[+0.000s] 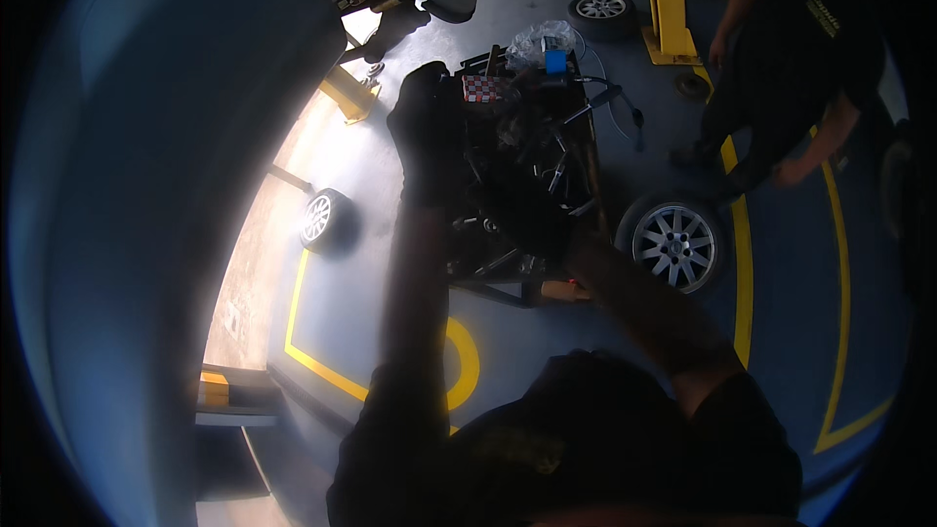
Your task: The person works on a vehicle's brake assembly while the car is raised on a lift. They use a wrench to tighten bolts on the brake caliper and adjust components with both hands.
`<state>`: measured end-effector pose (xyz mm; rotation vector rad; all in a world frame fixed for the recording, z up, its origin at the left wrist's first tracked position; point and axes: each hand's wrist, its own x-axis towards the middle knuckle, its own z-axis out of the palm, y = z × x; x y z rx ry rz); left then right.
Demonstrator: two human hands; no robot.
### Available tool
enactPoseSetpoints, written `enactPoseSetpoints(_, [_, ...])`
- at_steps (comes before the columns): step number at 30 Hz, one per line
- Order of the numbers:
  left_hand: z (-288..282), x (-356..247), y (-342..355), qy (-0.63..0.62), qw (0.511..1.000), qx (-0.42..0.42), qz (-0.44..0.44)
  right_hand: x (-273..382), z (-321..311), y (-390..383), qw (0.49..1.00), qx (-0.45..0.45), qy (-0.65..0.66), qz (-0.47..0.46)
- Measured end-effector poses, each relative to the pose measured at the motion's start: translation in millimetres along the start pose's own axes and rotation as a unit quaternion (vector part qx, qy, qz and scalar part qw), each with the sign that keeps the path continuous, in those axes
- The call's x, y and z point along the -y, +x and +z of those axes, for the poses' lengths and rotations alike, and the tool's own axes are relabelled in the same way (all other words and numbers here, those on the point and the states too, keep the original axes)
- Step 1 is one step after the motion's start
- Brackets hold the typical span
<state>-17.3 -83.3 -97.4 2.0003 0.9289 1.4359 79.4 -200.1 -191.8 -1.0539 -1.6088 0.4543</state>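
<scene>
A cluttered tool cart (527, 166) stands hemmed in: wheel (675, 244) just right, wheel (322, 220) to its left, bare floor (371, 176) between, co-worker (791, 68) beyond.

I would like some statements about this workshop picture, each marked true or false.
1. Both hands wear dark gloves. True: the left hand and the right hand are gloved, over the tool cart.
2. Three loose wheels lie on the floor. True: one wheel on the left, one wheel on the right, one far wheel.
3. The floor lines are red. False: the floor lines are yellow.
4. Nobody else is present. False: another person in dark clothes stands at the upper right.
5. The cart is bare. False: it holds tools, a checkered cloth and a clear plastic bag.
</scene>
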Motion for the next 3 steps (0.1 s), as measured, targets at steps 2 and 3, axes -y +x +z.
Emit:
enactPoseSetpoints(2, [-23, -22, 45, 0.049, 0.997, -0.011, 0.053, 33, 3, 41, 0.99, -0.009, 0.139, 0.027])
enactPoseSetpoints(3, [-36, -33, 68, 0.098, 0.989, -0.001, 0.112, 50, 2, 63, 0.985, -0.022, 0.172, 0.02])
